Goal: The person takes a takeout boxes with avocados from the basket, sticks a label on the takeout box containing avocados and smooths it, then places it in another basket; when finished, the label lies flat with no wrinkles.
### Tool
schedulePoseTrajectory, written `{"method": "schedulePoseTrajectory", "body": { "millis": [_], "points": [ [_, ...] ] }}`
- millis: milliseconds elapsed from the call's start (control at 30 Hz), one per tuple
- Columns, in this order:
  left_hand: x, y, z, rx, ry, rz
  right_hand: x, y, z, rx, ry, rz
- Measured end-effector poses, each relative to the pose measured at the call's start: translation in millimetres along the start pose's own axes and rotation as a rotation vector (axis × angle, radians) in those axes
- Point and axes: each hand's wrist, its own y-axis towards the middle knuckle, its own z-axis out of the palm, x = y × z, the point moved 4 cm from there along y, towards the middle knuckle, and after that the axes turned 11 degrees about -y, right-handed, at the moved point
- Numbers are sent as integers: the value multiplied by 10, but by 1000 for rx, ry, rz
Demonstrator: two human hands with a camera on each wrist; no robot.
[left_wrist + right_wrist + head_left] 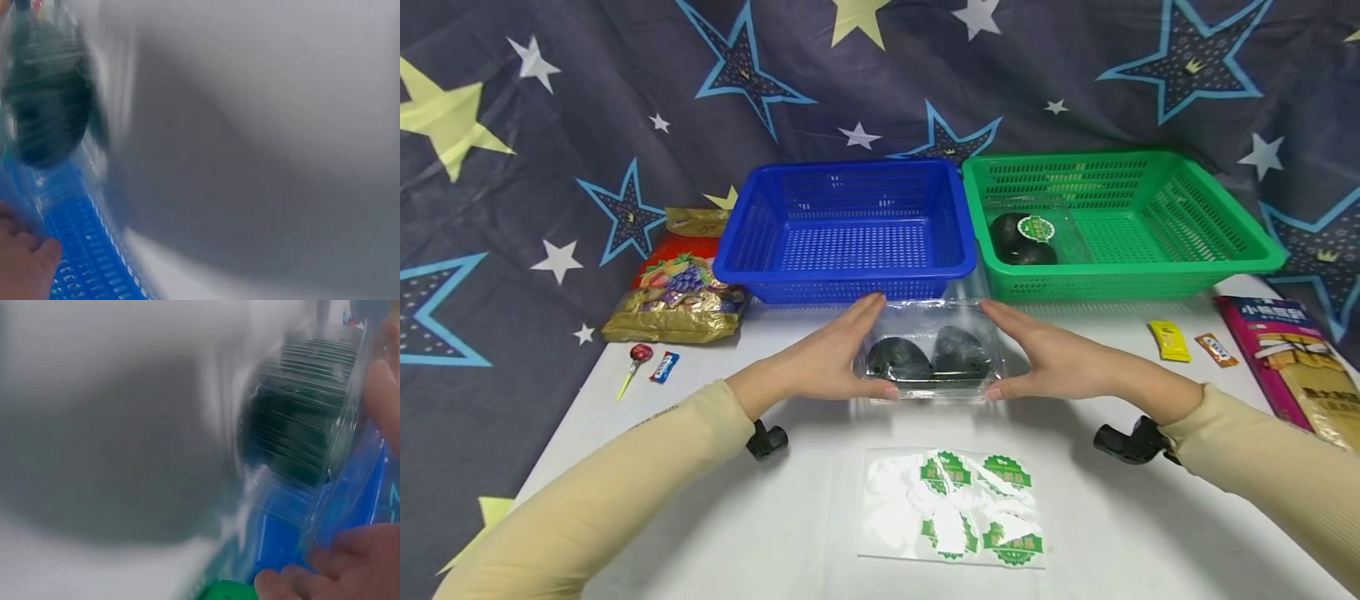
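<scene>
A clear plastic box [917,321] with two dark green avocados [898,360] inside is held at the middle of the table, in front of the baskets. My left hand [827,358] grips its left end between thumb and fingers. At the opposite end my right hand [1045,354] grips it the same way. Both wrist views are blurred; a dark avocado [294,419] shows through the ribbed plastic in the right one. Nearer to me lies a sheet of green and white round stickers [951,508]. A similar box of avocados bearing a round sticker [1036,229] sits in the green basket.
Behind the box, a blue basket [842,275] stands left of the green basket [1135,271]. On the left are a red-gold candy bag [677,292], a lollipop [640,353] and a blue-wrapped sweet [665,367]. To the right lie a yellow packet [1169,341], an orange-wrapped sweet [1217,350] and a magenta bag [1262,358].
</scene>
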Motion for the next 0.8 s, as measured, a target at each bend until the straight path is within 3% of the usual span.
{"method": "schedulePoseTrajectory", "body": {
  "millis": [500, 800],
  "points": [
    [3, 22, 12, -43, -87, -26, 0, -13, 25, -3, 15, -7],
    [10, 33, 17, -34, -72, -34, 5, -13, 30, -3, 30, -2]
  ]
}}
